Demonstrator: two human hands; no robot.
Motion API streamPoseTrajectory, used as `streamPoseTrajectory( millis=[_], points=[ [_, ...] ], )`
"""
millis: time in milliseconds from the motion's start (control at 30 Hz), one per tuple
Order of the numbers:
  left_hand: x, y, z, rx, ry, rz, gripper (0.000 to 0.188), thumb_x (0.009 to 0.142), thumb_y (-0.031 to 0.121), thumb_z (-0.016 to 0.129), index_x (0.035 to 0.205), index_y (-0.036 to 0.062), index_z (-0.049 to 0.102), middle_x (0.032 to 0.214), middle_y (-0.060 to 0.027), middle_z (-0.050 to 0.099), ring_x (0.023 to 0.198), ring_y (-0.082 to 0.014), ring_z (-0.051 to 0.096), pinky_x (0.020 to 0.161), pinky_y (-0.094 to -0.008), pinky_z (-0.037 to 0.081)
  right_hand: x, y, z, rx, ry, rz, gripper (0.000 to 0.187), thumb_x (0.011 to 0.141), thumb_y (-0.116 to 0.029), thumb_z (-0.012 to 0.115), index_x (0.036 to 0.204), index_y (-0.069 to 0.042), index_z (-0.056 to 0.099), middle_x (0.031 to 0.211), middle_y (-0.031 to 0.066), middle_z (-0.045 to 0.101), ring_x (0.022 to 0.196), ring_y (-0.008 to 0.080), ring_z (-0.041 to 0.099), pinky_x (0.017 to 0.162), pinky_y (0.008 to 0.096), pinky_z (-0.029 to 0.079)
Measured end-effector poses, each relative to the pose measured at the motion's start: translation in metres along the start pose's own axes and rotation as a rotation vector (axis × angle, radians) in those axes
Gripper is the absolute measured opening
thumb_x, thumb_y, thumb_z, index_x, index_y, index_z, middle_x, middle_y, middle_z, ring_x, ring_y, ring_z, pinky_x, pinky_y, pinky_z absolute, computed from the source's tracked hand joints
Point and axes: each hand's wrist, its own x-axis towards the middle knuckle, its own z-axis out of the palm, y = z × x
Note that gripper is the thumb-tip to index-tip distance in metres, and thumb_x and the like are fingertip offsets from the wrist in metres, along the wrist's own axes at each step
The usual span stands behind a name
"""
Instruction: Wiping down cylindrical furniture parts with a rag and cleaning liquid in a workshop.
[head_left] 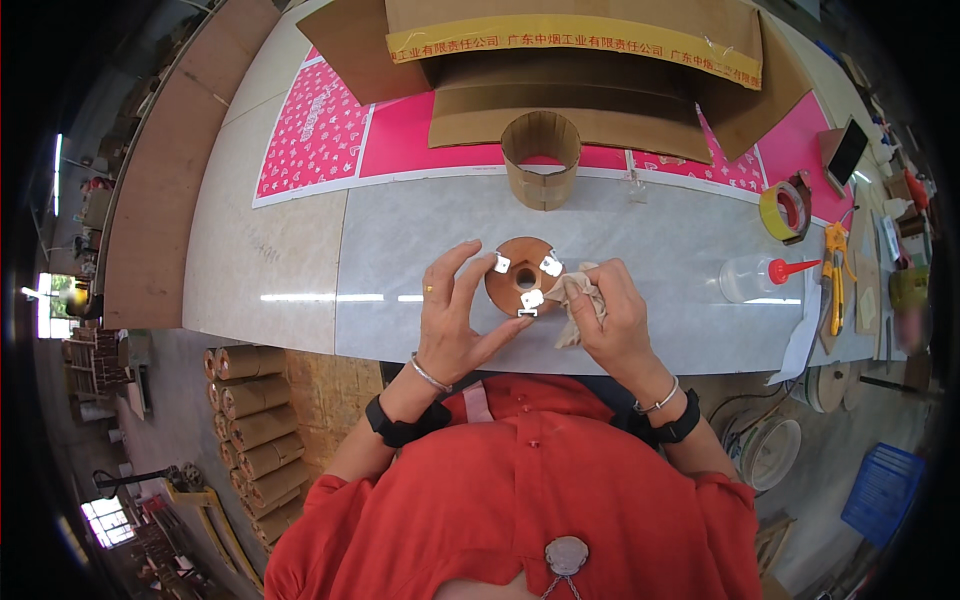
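A round reddish-brown disc with a hole in its middle lies on the grey tabletop in front of me. Three small white pieces sit spaced around the hole. My left hand curves around the disc's left side, its index finger at the upper left rim and its thumb at the lower rim. A crumpled, pale cloth is pinched in my right hand, against the disc's right edge. Just beyond the disc stands a brown cardboard tube, open at the top.
An open cardboard box rests on a pink printed sheet at the back. To the right are a yellow tape roll, a clear bottle with a red nozzle and an orange-yellow tool. Stacked brown rolls stand below left.
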Motion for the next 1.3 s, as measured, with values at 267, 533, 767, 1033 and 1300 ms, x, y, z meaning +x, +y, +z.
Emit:
streamPoseTrajectory(
  millis=[267,533,767,1033,1300],
  points=[
    [0.001,0.007,0.001,-0.033,0.017,-0.037,0.069,0.068,0.025,0.081,0.125,0.0020,0.050,0.131,-0.0164,0.046,0.118,-0.0339,0.046,0.096,-0.0420,0.037,-0.001,-0.001,0.001,-0.005,0.011,-0.001,0.014,0.082,-0.006,0.062,0.091,-0.001,0.053,0.085,0.0128,0.053,0.066,0.0301,0.059,0.055,0.0359,0.048],
    [-0.001,0.003,-0.001,0.206,0.039,0.112,0.068,0.066,0.031,0.082,0.121,0.0021,0.053,0.128,-0.0161,0.048,0.117,-0.0344,0.046,0.095,-0.0428,0.038,-0.001,-0.001,0.000,0.000,0.003,0.025,0.013,0.083,-0.008,0.063,0.090,-0.001,0.054,0.086,0.0133,0.053,0.067,0.0305,0.058,0.056,0.0361,0.047],
    [-0.002,0.001,0.002,0.047,0.029,-0.006,0.073,0.065,0.033,0.083,0.124,0.0040,0.051,0.129,-0.0163,0.048,0.114,-0.0338,0.049,0.093,-0.0417,0.042,-0.001,-0.001,0.000,-0.015,0.002,-0.001,0.014,0.084,-0.007,0.063,0.092,0.000,0.053,0.086,0.0134,0.054,0.068,0.0298,0.059,0.056,0.0359,0.047],
    [-0.001,0.001,0.001,0.280,0.064,0.289,0.061,0.067,0.028,0.082,0.117,0.0039,0.057,0.122,-0.0135,0.054,0.108,-0.0325,0.053,0.088,-0.0414,0.044,-0.001,-0.001,-0.001,-0.013,-0.014,0.014,0.014,0.083,-0.006,0.061,0.093,0.000,0.053,0.086,0.0134,0.053,0.068,0.0297,0.059,0.057,0.0364,0.047],
    [0.000,0.006,0.003,0.069,0.048,0.164,0.061,0.067,0.026,0.081,0.119,0.0060,0.057,0.124,-0.0135,0.052,0.113,-0.0343,0.050,0.094,-0.0441,0.040,-0.001,0.001,0.000,-0.016,-0.008,-0.001,0.014,0.084,-0.007,0.061,0.093,-0.001,0.053,0.086,0.0138,0.053,0.069,0.0305,0.058,0.058,0.0365,0.048]
  ],
)
